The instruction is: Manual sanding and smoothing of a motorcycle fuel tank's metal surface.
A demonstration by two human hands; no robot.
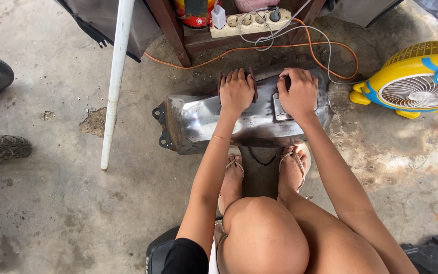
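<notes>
The person sits over a bare metal tank point(239, 119) lying on the concrete floor point(67, 203) just ahead of their sandalled feet. The left hand point(236, 91) presses a dark sanding pad point(253, 83) flat on the tank's top, grip closed around it. The right hand point(298, 92) rests beside it, fingers curled over the tank's far edge. Beyond the hands lie an orange cable point(280, 45) and a power strip point(249, 23); right of them stands a yellow fan point(419, 76).

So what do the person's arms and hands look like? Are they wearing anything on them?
Both arms are bare, with no sleeves reaching the forearms and no gloves. The left hand has a thin, gold-coloured bracelet around its wrist. The right hand wears nothing that shows: no ring or watch can be seen. A bit of black clothing shows near the left upper arm.
</notes>
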